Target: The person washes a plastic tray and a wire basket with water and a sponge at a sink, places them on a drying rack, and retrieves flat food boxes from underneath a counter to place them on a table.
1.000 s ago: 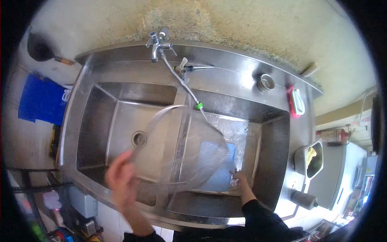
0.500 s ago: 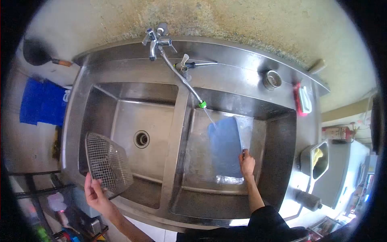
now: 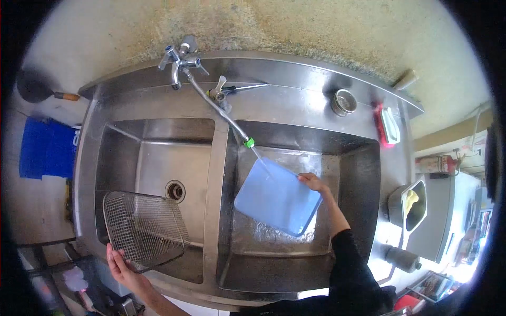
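Note:
My left hand (image 3: 124, 271) grips the near left rim of a wire mesh basket (image 3: 147, 229), which hangs tilted over the left sink basin (image 3: 179, 158). A blue tray (image 3: 276, 197) is tilted over the right basin (image 3: 284, 268), and my right hand (image 3: 313, 183) is closed on its upper right edge. Water (image 3: 261, 160) runs from the green-tipped hose (image 3: 226, 116) onto the tray's upper part.
The tap (image 3: 179, 66) is at the back wall. Behind the basins lie a screwdriver (image 3: 245, 87) and a round metal tin (image 3: 344, 102). To the right are a red and white item (image 3: 389, 126), a metal container (image 3: 395, 205) and a bottle (image 3: 402, 259).
The mesh basket has moved from the middle over to the left basin. The blue tray has been lifted and turned under the water, and my right hand has shifted up along it.

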Tool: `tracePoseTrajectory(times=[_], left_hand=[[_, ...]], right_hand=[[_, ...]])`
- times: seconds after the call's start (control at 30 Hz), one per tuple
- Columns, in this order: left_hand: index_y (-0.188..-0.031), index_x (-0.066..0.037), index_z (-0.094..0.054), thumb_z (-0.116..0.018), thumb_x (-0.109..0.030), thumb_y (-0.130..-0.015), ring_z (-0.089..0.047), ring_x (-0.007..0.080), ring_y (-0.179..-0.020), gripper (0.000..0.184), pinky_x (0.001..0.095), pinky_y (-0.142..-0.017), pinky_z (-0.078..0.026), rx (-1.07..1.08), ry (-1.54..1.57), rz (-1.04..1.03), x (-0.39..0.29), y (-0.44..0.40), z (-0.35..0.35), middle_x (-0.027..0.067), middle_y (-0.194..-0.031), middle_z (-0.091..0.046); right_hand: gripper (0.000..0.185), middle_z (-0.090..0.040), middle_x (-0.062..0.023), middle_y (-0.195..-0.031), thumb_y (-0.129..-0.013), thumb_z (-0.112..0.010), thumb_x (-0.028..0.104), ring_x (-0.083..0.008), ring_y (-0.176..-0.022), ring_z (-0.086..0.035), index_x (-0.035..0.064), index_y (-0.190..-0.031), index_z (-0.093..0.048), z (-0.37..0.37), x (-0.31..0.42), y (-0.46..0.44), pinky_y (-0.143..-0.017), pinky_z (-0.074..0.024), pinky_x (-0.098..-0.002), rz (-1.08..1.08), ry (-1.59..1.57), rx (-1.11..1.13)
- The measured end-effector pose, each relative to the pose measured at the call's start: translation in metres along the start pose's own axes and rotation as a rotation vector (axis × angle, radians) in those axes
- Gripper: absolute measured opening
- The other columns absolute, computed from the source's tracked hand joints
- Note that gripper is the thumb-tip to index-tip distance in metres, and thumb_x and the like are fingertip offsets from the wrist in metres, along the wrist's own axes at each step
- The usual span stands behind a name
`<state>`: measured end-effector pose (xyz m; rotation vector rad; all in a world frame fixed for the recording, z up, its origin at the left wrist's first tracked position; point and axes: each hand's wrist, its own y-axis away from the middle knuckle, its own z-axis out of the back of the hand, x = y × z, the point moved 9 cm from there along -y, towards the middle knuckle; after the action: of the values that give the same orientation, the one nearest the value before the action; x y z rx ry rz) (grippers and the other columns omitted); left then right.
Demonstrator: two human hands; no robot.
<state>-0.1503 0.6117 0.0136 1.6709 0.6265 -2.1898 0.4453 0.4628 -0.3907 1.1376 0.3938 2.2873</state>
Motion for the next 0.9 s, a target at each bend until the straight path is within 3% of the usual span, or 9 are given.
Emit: tracePoseTrajectory(times=[0.1, 0.2, 0.27, 0.4, 0.5, 0.57, 0.6, 0.67, 0.9], left_hand=[[-0.112, -0.005, -0.054, -0.051, -0.018, -0.087, -0.039, -0.0026, -0.062, 0.029, 0.0127, -0.050, -0.027, -0.043, -0.047, -0.002, 0.002, -0.001, 0.009, -0.0052, -0.081, -0.055], [-0.112, -0.004, -0.053, -0.051, -0.019, -0.086, -0.044, 0.0012, -0.070, 0.030, 0.0148, -0.059, -0.033, -0.064, -0.055, -0.036, 0.002, -0.001, 0.009, -0.0027, -0.088, -0.056], [-0.112, -0.003, -0.053, -0.051, -0.019, -0.086, -0.046, 0.0037, -0.075, 0.030, 0.0168, -0.064, -0.036, -0.089, -0.028, -0.074, 0.007, -0.001, 0.013, -0.0011, -0.092, -0.056], [-0.114, -0.002, -0.052, -0.051, -0.019, -0.087, -0.048, 0.0080, -0.083, 0.032, 0.0211, -0.071, -0.037, -0.057, -0.030, 0.006, 0.023, -0.004, 0.018, 0.0013, -0.097, -0.056], [-0.113, -0.004, -0.052, -0.051, -0.020, -0.086, -0.047, 0.0063, -0.080, 0.031, 0.0193, -0.067, -0.036, -0.042, -0.030, 0.020, 0.025, -0.001, 0.017, 0.0001, -0.092, -0.056], [-0.112, -0.005, -0.053, -0.052, -0.020, -0.086, -0.047, 0.0046, -0.078, 0.030, 0.0176, -0.063, -0.035, -0.028, -0.006, 0.032, 0.023, -0.001, 0.015, -0.0011, -0.090, -0.056], [-0.112, -0.007, -0.054, -0.053, -0.021, -0.086, -0.046, 0.0027, -0.075, 0.030, 0.0163, -0.059, -0.033, -0.039, 0.000, 0.047, 0.019, 0.002, 0.014, -0.0024, -0.087, -0.056], [-0.111, -0.008, -0.055, -0.054, -0.021, -0.085, -0.046, 0.0009, -0.073, 0.029, 0.0151, -0.055, -0.031, -0.056, 0.007, 0.059, 0.016, 0.001, 0.017, -0.0038, -0.084, -0.055], [-0.111, -0.008, -0.054, -0.055, -0.022, -0.085, -0.047, 0.0017, -0.077, 0.030, 0.0150, -0.057, -0.032, -0.115, 0.075, 0.029, 0.029, -0.002, 0.042, -0.0035, -0.101, -0.056]], right_hand=[[0.055, -0.058, -0.0147, -0.106, -0.082, -0.044, 0.052, -0.0308, -0.104, -0.051, 0.0062, -0.109, -0.056, -0.055, 0.030, -0.020, -0.088, -0.0389, -0.0377, 0.114, -0.273, 0.344], [0.053, -0.060, -0.0142, -0.100, -0.084, -0.044, 0.050, -0.0254, -0.094, -0.055, 0.0027, -0.105, -0.057, -0.086, 0.053, -0.029, -0.083, -0.0413, -0.0348, 0.154, -0.038, 0.330], [0.057, -0.059, -0.0168, -0.101, -0.083, -0.040, 0.054, -0.0306, -0.096, -0.054, 0.0043, -0.103, -0.059, -0.074, 0.099, -0.019, -0.083, -0.0414, -0.0363, 0.156, 0.289, 0.373], [0.055, -0.058, -0.0195, -0.100, -0.083, -0.037, 0.056, -0.0327, -0.096, -0.054, 0.0100, -0.102, -0.061, -0.074, 0.115, -0.029, -0.082, -0.0430, -0.0378, 0.285, 0.426, 0.451], [0.044, -0.045, -0.0159, -0.120, -0.077, -0.048, 0.052, -0.0299, -0.098, -0.052, 0.0204, -0.106, -0.058, -0.073, 0.150, -0.014, -0.076, -0.0450, -0.0407, 0.394, 0.722, 0.476], [0.025, -0.045, -0.0132, -0.120, -0.078, -0.054, 0.031, -0.0274, -0.096, -0.053, 0.0198, -0.099, -0.062, -0.025, 0.228, 0.030, -0.068, -0.0477, -0.0351, 0.566, 0.846, 0.260], [0.025, -0.045, -0.0132, -0.120, -0.078, -0.054, 0.031, -0.0274, -0.096, -0.053, 0.0198, -0.099, -0.062, -0.011, 0.244, 0.046, -0.068, -0.0477, -0.0351, 0.569, 0.844, 0.255], [0.027, -0.042, -0.0088, -0.123, -0.073, -0.056, 0.017, -0.0237, -0.098, -0.051, 0.0208, -0.099, -0.060, 0.031, 0.280, 0.075, -0.065, -0.0469, -0.0313, 0.728, 0.906, -0.136], [0.032, -0.046, -0.0084, -0.117, -0.073, -0.050, 0.014, -0.0231, -0.096, -0.045, 0.0211, -0.104, -0.055, -0.014, 0.171, 0.106, -0.076, -0.0366, -0.0350, 0.658, 0.838, -0.281]])
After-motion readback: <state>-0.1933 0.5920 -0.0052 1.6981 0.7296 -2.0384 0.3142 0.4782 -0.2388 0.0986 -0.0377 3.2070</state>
